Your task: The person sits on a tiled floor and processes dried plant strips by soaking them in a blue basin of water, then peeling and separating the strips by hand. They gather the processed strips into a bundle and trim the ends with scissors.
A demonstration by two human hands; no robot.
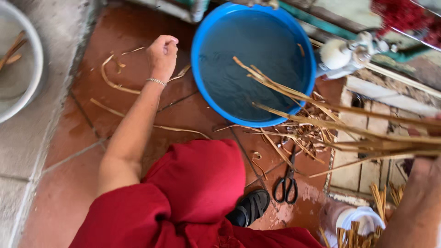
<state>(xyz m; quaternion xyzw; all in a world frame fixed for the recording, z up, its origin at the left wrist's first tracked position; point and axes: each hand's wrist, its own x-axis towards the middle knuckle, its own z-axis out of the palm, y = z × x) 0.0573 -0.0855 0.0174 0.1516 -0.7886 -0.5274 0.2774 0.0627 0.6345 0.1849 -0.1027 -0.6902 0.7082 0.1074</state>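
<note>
My left hand (162, 54) is closed into a fist over the red tiled floor (69, 138), to the left of a round blue basin (202, 87) of water. I cannot tell if a thin strip is pinched in it. A thin bracelet sits on that wrist. My right hand (429, 142) is at the right edge, mostly cut off, gripping a bundle of long dry straw strips (330, 124). Their tips reach over the basin's rim toward the water. My red skirt (193, 183) and a black sandal (251, 206) fill the bottom centre.
Black scissors (287, 183) lie on the floor beside loose straw scraps (308, 138). A white bowl (27, 87) holding a few strips sits at left. A white container (363, 220) of cut strips stands at bottom right. A white tap fitting (344, 55) is at upper right.
</note>
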